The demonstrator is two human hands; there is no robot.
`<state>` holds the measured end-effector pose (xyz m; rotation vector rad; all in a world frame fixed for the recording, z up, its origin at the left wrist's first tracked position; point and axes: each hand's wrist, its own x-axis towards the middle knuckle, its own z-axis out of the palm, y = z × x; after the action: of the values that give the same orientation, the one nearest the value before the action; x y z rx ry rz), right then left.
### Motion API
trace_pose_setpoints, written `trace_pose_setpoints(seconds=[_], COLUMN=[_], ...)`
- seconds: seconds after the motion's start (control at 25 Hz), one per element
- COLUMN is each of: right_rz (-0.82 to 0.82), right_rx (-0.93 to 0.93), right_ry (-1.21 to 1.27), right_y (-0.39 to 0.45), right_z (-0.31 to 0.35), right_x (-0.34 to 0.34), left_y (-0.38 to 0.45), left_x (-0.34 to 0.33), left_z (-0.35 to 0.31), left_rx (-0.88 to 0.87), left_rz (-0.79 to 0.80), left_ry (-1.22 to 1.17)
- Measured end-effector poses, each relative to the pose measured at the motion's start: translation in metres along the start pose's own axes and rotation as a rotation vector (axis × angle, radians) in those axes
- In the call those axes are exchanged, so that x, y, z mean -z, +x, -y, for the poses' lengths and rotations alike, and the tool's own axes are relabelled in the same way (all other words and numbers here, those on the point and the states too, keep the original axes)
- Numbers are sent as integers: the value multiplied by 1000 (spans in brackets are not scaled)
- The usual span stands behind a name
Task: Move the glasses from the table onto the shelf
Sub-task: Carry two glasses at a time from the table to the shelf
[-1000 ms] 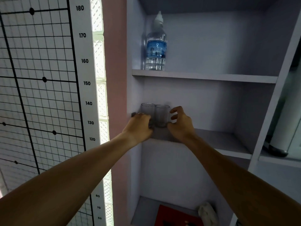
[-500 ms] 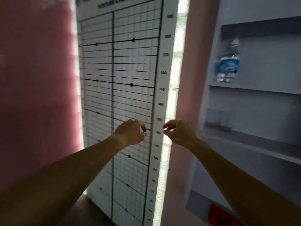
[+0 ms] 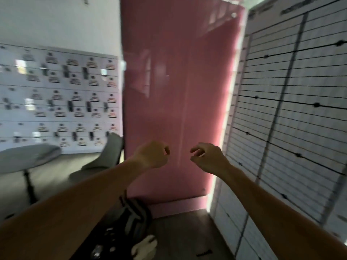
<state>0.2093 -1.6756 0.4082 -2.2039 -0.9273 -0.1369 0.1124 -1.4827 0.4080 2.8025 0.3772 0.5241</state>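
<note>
A smooth, glossy pink wall panel (image 3: 174,102) fills the middle of the view, its left vertical edge meeting a white wall and its right edge lit by a bright seam beside a white grid chart (image 3: 293,113) ruled with thin black lines and dots. The chart slants close along the right side, narrowing the passage there. To the left the room opens out: a round grey table (image 3: 20,158) on a thin dark post, a curved grey chair (image 3: 105,156) just beside the panel's edge, and a white wall board (image 3: 62,94) of small blurred labelled items behind them. The floor is dull grey-brown, with a dark bag with striped straps (image 3: 131,218) lying low in the middle.

Both bare forearms reach forward in front of the panel. The left hand (image 3: 153,155) is loosely curled and holds nothing; the right hand (image 3: 208,157) has its fingers bent and spread apart, also empty. The two hands are near each other without touching. No glasses or shelf appear in this view.
</note>
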Motion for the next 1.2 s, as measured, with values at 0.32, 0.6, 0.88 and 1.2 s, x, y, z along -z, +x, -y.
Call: trace_pose_setpoints(seconds=[0.32,0.6,0.88,1.2], right_rz=[325,469,614,701], right_rx=[322,403,502,546], right_ry=[112,182,275,260], right_y=[66,118,232,304], right_z=[174,256,331,377], right_x=[-195,-311,-442,-544], left_y=[-107,-132,-87,-72], left_x=[85,106,125,141], left_z=[217,340,484,602], left_rx=[416,636,828,929], left_rz=[-89,-124,-151,-169], left_ry=[89,167,205,141])
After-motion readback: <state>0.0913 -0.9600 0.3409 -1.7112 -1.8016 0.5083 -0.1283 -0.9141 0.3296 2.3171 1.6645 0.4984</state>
